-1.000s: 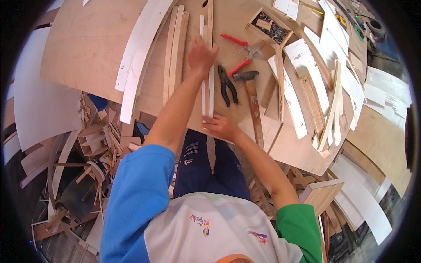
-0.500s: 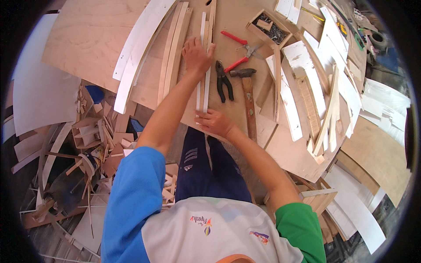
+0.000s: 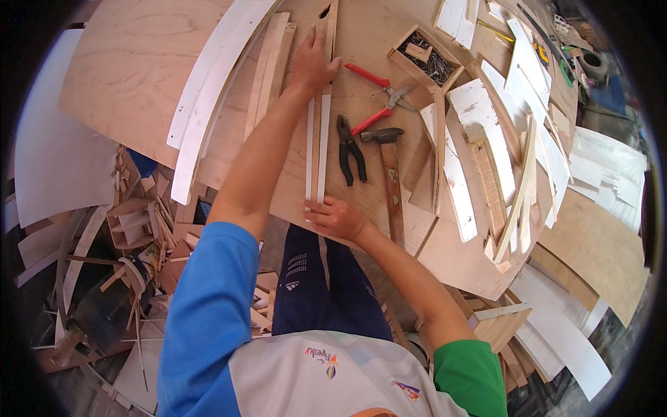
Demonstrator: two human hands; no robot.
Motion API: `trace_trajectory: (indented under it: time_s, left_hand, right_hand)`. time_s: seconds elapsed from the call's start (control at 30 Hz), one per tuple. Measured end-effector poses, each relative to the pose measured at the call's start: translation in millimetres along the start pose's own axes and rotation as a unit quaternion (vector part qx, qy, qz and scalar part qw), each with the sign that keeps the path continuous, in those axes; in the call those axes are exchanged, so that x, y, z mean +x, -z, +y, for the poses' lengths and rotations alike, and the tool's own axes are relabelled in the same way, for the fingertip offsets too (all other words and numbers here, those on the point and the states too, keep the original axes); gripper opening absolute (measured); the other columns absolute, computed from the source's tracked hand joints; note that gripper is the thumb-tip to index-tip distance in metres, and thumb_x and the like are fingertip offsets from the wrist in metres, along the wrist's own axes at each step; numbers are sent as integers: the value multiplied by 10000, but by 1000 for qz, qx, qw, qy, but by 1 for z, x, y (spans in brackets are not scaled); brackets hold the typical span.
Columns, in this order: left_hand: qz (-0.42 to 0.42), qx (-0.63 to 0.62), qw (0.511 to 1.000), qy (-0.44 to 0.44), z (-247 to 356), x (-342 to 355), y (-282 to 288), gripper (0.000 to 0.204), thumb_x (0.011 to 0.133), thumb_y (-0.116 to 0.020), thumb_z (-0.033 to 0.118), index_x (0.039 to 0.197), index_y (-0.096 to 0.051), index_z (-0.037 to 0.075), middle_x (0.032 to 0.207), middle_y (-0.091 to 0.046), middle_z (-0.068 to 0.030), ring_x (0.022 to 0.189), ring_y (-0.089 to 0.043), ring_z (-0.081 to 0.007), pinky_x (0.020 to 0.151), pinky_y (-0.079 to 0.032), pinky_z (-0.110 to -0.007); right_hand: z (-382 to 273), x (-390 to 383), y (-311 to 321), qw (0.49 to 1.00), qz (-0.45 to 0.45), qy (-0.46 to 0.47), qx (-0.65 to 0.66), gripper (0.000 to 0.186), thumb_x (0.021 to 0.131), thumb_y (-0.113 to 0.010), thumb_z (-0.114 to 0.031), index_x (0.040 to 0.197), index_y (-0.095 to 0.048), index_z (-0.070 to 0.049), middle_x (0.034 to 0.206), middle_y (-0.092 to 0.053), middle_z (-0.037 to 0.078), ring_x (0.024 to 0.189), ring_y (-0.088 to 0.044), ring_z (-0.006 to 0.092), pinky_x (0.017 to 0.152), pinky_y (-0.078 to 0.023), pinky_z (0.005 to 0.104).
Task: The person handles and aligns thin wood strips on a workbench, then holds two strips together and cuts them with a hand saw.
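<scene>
While black pliers [image 3: 344,133] lie just to the right, narrow wooden strips [image 3: 310,149] run between both hands on the table [image 3: 372,38].

The left hand [image 3: 314,64] lies over the strips farther up, the right hand [image 3: 337,218] touches their near end, fingers bent; from here I can't tell whether either grips. A hammer [image 3: 392,181] and red-handled snips [image 3: 394,96] lie right of the pliers.

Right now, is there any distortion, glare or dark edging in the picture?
Head view: fisheye bending toward a dark, curved rim; also head view: white sheets at far right look nearly washed out, while the wooden-handled hammer and narrow white strips look fairly clear.
</scene>
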State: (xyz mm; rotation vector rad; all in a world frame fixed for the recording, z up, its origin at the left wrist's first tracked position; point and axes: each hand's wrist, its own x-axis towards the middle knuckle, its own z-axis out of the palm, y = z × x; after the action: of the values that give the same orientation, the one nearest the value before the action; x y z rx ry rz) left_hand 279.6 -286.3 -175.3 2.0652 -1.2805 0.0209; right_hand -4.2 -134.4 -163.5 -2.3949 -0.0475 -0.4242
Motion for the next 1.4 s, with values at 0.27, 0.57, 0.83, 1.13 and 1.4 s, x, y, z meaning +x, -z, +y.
trace_trajectory:
  time_s: [0.27,0.57,0.83,1.13,1.4]
  left_hand:
    - [-28,-22,999,4,-10,22,-7,661,806,-694,269,1370,-472,5,1368,-488,-231,1270,-465,-377,1068,-394,-413]
    - [-36,-34,999,19,-2,18,-4,702,808,-668,279,1400,-428,-12,1403,-453,-246,1291,-448,-383,1084,-378,-420]
    - [54,84,994,30,34,-39,25,694,757,-719,296,1292,-475,-72,1183,-543,-251,1151,-500,-376,980,-430,-424]
    - [-18,23,983,179,51,-75,48,635,782,-735,404,1202,-532,-28,1123,-580,-219,1058,-567,-381,902,-475,-448]
    - [-111,77,973,185,62,-74,60,608,773,-728,364,1201,-540,-25,1129,-560,-190,1034,-597,-355,841,-517,-447]
  right_hand:
    - [1,3,0,1000,15,16,-14,261,736,-716,-169,992,-682,-127,1217,-633,-10,830,-600,179,765,-530,274]
    - [-1,3,0,1000,28,6,4,270,728,-728,-172,993,-688,-139,1218,-633,-9,826,-611,176,768,-532,275]
    - [2,1,-4,1000,27,3,10,252,734,-724,-158,984,-692,-143,1217,-639,-4,900,-640,189,800,-537,295]
    - [0,2,-5,999,40,8,16,249,723,-721,-122,969,-691,-138,1214,-647,18,865,-656,207,788,-550,311]
    - [-1,1,-4,999,39,5,6,240,720,-710,-129,956,-681,-160,1213,-650,7,819,-658,222,737,-560,307]
